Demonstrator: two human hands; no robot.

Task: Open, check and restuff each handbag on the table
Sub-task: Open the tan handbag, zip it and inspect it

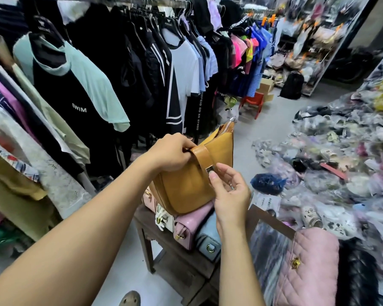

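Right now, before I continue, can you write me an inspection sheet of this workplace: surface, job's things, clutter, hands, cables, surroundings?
Surface: small wooden table, mostly covered by bags.
Job's things: yellow bag held over the others, zip end up; pink bag, blue bag and white bag lie on the table.
Clutter: quilted bag at the right, off the table.
Hands: left hand grips the yellow bag's strap; right hand pinches the clasp at the strap's end.
Cables: nothing seen.
Surroundings: clothes rack at the left; heap of packed goods at the right; red chair and backpack farther back.
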